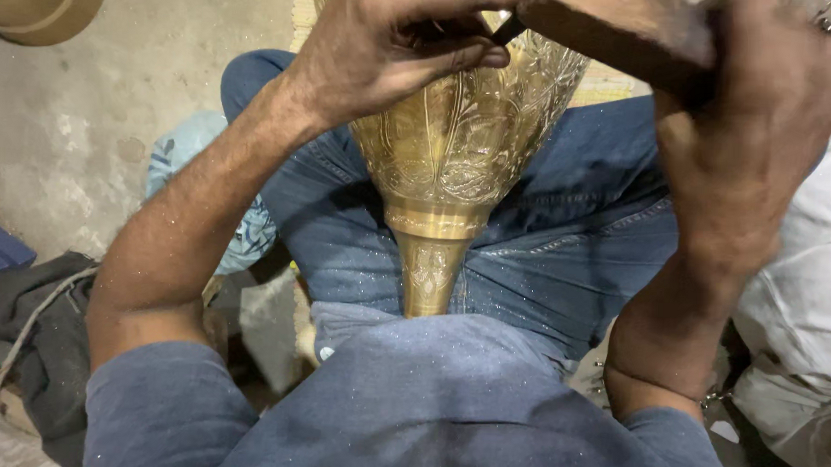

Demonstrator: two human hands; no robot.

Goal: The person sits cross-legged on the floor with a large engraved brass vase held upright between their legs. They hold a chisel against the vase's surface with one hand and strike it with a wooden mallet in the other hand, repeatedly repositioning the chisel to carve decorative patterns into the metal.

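Note:
A large engraved brass vase (455, 143) lies across my lap, its narrow neck pointing toward my chest. My left hand (394, 49) presses on the wide upper part of the vase and pinches a small dark metal chisel (507, 27) against the surface. My right hand (750, 135) is closed around a wooden mallet (616, 33), whose brown head hangs blurred just over the chisel's top. My legs in blue jeans (571, 257) support the vase from below.
Bare concrete floor (78, 130) lies to the left, with dark cloth and a strap (35, 321) at the lower left. A tan rounded object (37, 4) sits in the top left corner. White fabric (800, 302) bunches at the right edge.

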